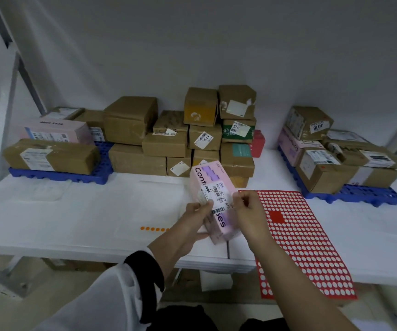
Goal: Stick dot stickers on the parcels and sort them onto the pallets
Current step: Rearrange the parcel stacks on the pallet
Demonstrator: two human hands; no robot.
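Parcel (pixel 210 180): a pink box with purple print and a white barcode label (pixel 219 197) on its upper face. It is held by both hands, tilted, just above the white table (pixel 73 218), near the front edge and between the two pallets.

Left hand (pixel 193 219): grips the parcel's lower left side. The fingers are curled round the box edge, with the thumb on the top face at the label's left side. The arm wears a white sleeve (pixel 125 295) with a black cuff.

Right hand (pixel 247 211): fingers curled, thumb and forefinger closed together in a pinch at the parcel's right edge, level with the label. Whether a sticker lies between the fingertips cannot be told.

Sticker sheet (pixel 307 240): red, covered by a grid of white circles, with one solid red patch near its upper left. It lies flat on the table just right of the right hand, and its near end overhangs the table's front edge.

Orange dots (pixel 154 228): a short row on the table, left of the left wrist.

Left pallet (pixel 58 175): blue, at the rear left of the table, carrying brown boxes and one pink box.

Right pallet (pixel 360 194): blue, at the rear right, carrying stacked brown boxes and a pink one.

Stack (pixel 168 144): brown cardboard boxes piled against the wall between the pallets, directly behind the parcel.
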